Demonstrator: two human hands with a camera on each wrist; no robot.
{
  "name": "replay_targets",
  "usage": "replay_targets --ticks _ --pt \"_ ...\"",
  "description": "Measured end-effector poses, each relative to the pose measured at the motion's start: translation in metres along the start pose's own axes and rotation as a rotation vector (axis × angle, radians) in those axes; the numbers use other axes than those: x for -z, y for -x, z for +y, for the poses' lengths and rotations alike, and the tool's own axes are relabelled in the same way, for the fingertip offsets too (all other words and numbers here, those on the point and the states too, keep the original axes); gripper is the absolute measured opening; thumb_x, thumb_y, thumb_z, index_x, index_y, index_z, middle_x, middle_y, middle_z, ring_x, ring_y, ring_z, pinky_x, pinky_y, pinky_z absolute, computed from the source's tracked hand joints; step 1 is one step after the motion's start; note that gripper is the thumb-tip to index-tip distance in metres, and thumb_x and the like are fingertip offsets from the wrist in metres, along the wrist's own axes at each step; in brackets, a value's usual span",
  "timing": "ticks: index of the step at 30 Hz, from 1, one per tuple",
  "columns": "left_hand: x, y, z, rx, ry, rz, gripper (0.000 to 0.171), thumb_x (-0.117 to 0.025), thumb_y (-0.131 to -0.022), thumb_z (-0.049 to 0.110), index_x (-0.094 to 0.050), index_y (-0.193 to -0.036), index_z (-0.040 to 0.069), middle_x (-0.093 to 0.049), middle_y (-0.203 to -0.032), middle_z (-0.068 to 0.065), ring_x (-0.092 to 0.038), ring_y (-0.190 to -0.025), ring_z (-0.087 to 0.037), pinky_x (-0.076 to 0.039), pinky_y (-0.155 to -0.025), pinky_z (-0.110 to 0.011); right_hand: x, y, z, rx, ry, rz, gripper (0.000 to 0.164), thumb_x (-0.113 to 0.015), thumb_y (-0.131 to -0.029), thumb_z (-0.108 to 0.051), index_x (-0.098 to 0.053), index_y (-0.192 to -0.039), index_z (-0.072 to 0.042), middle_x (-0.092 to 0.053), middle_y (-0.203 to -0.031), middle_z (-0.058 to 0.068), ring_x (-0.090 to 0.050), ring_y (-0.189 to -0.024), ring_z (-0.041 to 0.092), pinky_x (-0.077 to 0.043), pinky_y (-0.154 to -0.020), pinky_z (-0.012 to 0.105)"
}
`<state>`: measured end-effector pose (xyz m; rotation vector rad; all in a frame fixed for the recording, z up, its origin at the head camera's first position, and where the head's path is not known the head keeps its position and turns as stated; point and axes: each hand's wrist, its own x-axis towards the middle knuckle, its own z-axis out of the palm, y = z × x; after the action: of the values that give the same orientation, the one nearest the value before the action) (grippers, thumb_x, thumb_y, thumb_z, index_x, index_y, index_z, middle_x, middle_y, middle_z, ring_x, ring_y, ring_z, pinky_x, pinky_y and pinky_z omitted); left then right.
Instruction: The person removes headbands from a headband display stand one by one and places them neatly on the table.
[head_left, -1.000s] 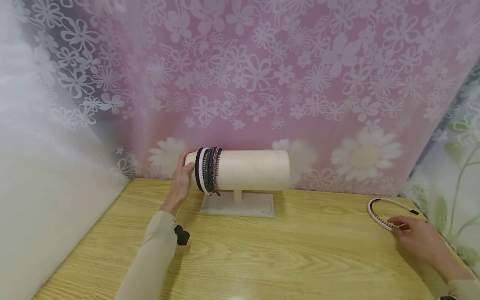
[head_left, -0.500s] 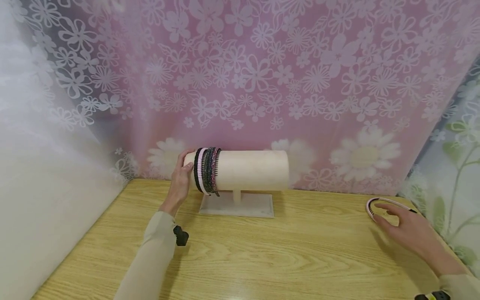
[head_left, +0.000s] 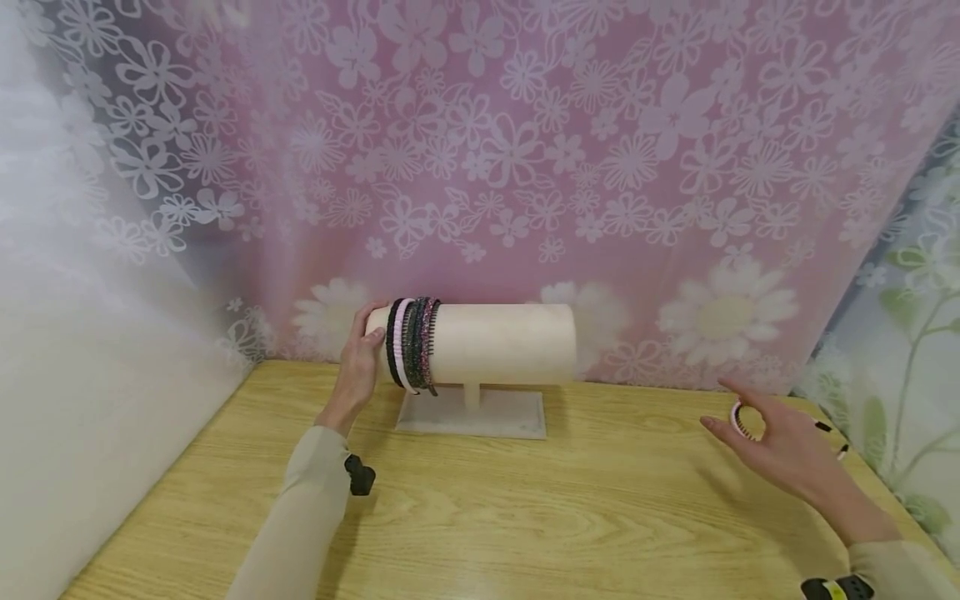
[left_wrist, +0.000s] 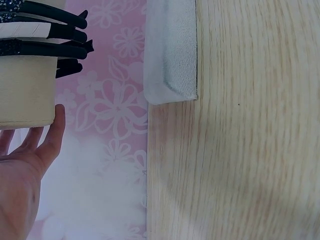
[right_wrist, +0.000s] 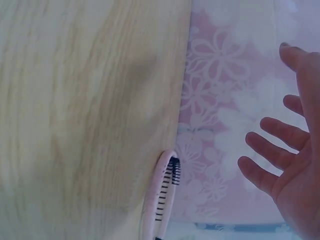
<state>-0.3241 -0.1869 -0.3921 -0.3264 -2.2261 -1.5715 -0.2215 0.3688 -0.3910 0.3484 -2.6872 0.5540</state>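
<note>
A cream cylinder display stand (head_left: 502,343) rises from a pale base (head_left: 517,414). At its left end my left hand (head_left: 358,364) grips the rim, thumb on the near side and fingers beyond it. Beside that hand, a black headband (head_left: 391,343), a pink headband (head_left: 400,345) and dark glittery headbands (head_left: 413,348) with comb teeth hang bunched round the cylinder. On the table at the right lies a loose pink headband (right_wrist: 156,195) with black teeth and black tips. My right hand (head_left: 786,442) hovers over it with fingers spread and nothing held, hiding part of the band in the head view.
The wood-grain table (head_left: 540,517) ends at a pink floral curtain (head_left: 480,150) right behind the stand. A white curtain (head_left: 97,333) borders the left side, and a leaf-patterned one (head_left: 915,350) the right. My wrists wear black straps.
My right hand has let go of the loose pink headband, leaving it on the table, and has moved left with its fingers spreading. My left hand stays on the stand.
</note>
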Motion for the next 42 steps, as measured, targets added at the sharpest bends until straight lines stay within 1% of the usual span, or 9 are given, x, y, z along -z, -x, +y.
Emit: replay_targets --ticks 6,8,10,11,14,17,22,30,42 --pt "0.001 -0.002 -0.002 0.033 0.013 -0.018 0.048 -0.029 -0.108 0.029 -0.036 -0.155 0.034 -0.041 -0.160 -0.007 -0.053 -0.127 -0.037 -0.044 -0.102 -0.053 0.004 -0.006 -0.019 -0.012 -0.005 -0.035 0.078 -0.072 -0.094 -0.046 -0.038 -0.159 -0.018 -0.065 -0.123 0.020 -0.037 -0.050 0.006 -0.029 -0.050 0.028" --pt "0.001 -0.003 -0.001 0.045 0.011 -0.025 0.049 -0.028 -0.108 0.027 -0.034 -0.157 0.030 -0.040 -0.161 -0.009 -0.052 -0.128 -0.037 -0.044 -0.102 -0.052 0.004 -0.009 -0.024 0.000 -0.007 -0.028 0.080 -0.072 -0.093 -0.046 -0.036 -0.160 -0.020 -0.065 -0.113 0.017 -0.038 -0.051 0.005 -0.029 -0.050 0.028" --pt "0.001 -0.003 -0.001 0.047 0.007 -0.029 0.050 -0.028 -0.108 0.025 -0.033 -0.158 0.026 -0.040 -0.160 -0.012 -0.052 -0.127 -0.038 -0.044 -0.101 -0.052 0.002 -0.012 -0.029 0.025 -0.017 -0.015 0.081 -0.074 -0.093 -0.044 -0.036 -0.160 -0.020 -0.063 -0.121 0.019 -0.039 -0.051 0.008 -0.029 -0.051 0.029" --pt "0.001 -0.003 0.000 0.041 0.003 -0.029 0.050 -0.028 -0.108 0.025 -0.033 -0.158 0.025 -0.040 -0.160 -0.013 -0.052 -0.127 -0.038 -0.044 -0.101 -0.051 0.002 -0.014 -0.031 0.038 -0.019 -0.007 0.081 -0.074 -0.092 -0.043 -0.036 -0.160 -0.020 -0.063 -0.122 0.019 -0.048 -0.056 0.012 -0.036 -0.053 0.032" --pt "0.001 -0.003 -0.001 0.020 -0.007 -0.018 0.049 -0.028 -0.109 0.027 -0.034 -0.157 0.029 -0.042 -0.159 -0.010 -0.053 -0.125 -0.036 -0.044 -0.099 -0.050 0.001 -0.019 -0.038 0.069 -0.043 -0.001 0.083 -0.076 -0.092 -0.041 -0.035 -0.160 -0.020 -0.056 -0.142 0.026 -0.067 -0.092 0.035 -0.050 -0.075 0.049" --pt "0.001 -0.003 -0.001 0.007 -0.010 -0.005 0.047 -0.029 -0.109 0.031 -0.036 -0.155 0.036 -0.044 -0.157 -0.007 -0.054 -0.123 -0.035 -0.045 -0.098 -0.049 0.001 -0.024 -0.046 0.090 -0.054 -0.004 0.085 -0.076 -0.091 -0.041 -0.033 -0.161 -0.020 -0.045 -0.154 0.029 -0.047 -0.131 0.055 -0.041 -0.093 0.069" --pt "0.000 -0.001 0.002 0.007 -0.018 0.001 0.046 -0.030 -0.107 0.035 -0.038 -0.152 0.040 -0.045 -0.157 -0.006 -0.055 -0.123 -0.034 -0.045 -0.098 -0.051 0.000 -0.031 -0.057 0.126 -0.047 0.001 0.089 -0.077 -0.090 -0.041 -0.030 -0.162 -0.018 -0.044 -0.156 0.028 -0.047 -0.133 0.055 -0.040 -0.095 0.070" --pt "0.000 0.000 0.003 -0.002 -0.011 -0.004 0.047 -0.031 -0.107 0.035 -0.037 -0.153 0.037 -0.043 -0.158 -0.006 -0.053 -0.127 -0.035 -0.044 -0.102 -0.053 -0.004 -0.043 -0.072 0.188 -0.063 0.028 0.090 -0.081 -0.087 -0.036 -0.032 -0.161 -0.021 -0.043 -0.158 0.023 -0.046 -0.138 0.049 -0.040 -0.102 0.069" --pt "0.000 0.000 0.000 -0.003 0.025 -0.012 0.048 -0.031 -0.108 0.034 -0.036 -0.156 0.034 -0.041 -0.161 -0.005 -0.050 -0.132 -0.035 -0.040 -0.107 -0.056 -0.005 -0.063 -0.093 0.257 -0.041 0.031 0.088 -0.079 -0.088 -0.038 -0.033 -0.160 -0.016 -0.045 -0.157 0.022 -0.045 -0.140 0.048 -0.041 -0.105 0.067"
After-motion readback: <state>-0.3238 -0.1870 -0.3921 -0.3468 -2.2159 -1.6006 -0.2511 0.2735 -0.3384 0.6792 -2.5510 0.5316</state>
